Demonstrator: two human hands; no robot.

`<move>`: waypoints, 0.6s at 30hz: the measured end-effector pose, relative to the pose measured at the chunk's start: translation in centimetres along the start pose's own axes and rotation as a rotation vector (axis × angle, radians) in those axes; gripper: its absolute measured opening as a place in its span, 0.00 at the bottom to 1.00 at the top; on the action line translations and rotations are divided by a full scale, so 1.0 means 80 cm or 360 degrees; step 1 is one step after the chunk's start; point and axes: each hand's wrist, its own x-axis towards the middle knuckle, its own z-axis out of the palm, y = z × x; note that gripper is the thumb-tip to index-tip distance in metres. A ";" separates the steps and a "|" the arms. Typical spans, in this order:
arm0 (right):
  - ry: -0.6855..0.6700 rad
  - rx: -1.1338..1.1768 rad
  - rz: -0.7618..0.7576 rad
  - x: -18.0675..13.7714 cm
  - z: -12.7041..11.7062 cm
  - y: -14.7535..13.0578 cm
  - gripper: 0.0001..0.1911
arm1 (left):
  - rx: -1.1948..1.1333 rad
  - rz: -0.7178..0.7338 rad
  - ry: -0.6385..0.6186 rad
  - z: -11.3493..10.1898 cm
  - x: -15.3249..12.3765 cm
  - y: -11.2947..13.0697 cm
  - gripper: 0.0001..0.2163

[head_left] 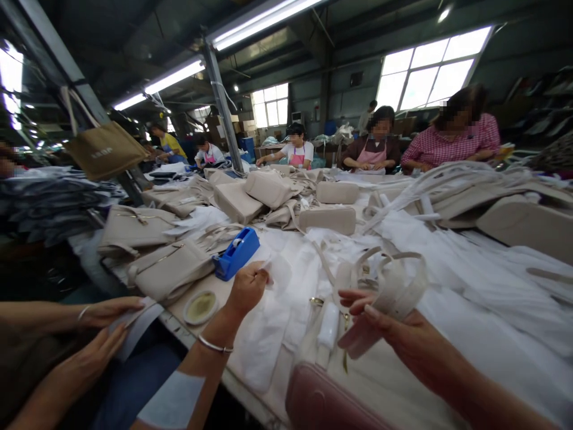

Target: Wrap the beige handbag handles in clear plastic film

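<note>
- Your left hand (pixel 245 288) is pinched shut at about 10 o'clock of the view's centre, thumb and fingers nipping the edge of a thin white sheet (pixel 277 298) that lies across the tabletop (pixel 470 352).
- Your right hand (pixel 376 328) sits at 5 o'clock, fingers loosely curled, a pale strap (pixel 398 286) looped over them; whether it is really gripped or just draped, I cannot tell.
- That strap looks light, limp along its length yet with some body, since it holds its arch. Take it flat between thumb and fingers near the loop's base; the smooth face may slide.
- The sheet looks flimsy and likely tears or creases easily; hold it at the edge, as you do now.
- Strap's long axis runs from your fingers up toward 11 o'clock, curving over and back toward the metal fittings (pixel 364 272).
- Blue tape dispenser (pixel 236 253) just beyond your left hand, a small round dish (pixel 201 307) beside your wrist.
- Another person's hands (pixel 102 328) work at 8 o'clock, well apart from yours.
</note>
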 end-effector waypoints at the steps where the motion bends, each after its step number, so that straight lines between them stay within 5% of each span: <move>1: -0.0054 -0.0050 -0.0085 -0.002 0.006 -0.011 0.20 | -0.0015 0.0081 -0.0042 -0.009 -0.004 0.020 0.21; 6: -0.0448 -0.0158 -0.0138 -0.017 0.043 -0.046 0.19 | 0.0194 0.0673 -0.0184 -0.033 -0.027 0.133 0.14; 9: -0.0623 -0.0232 -0.0174 -0.045 0.060 -0.052 0.15 | 0.0261 0.0860 -0.0083 -0.039 -0.052 0.167 0.06; 13: -0.0875 0.0108 0.0110 -0.094 0.057 -0.054 0.13 | 0.0249 0.0797 -0.0009 -0.051 -0.089 0.130 0.13; 16: -0.0981 0.0418 -0.0038 -0.119 0.036 -0.047 0.14 | 0.0324 0.0505 -0.0135 -0.063 -0.132 0.074 0.22; 18: -0.1016 0.0635 -0.0134 -0.125 0.023 -0.036 0.14 | 0.0287 0.0172 -0.0344 -0.069 -0.171 0.049 0.20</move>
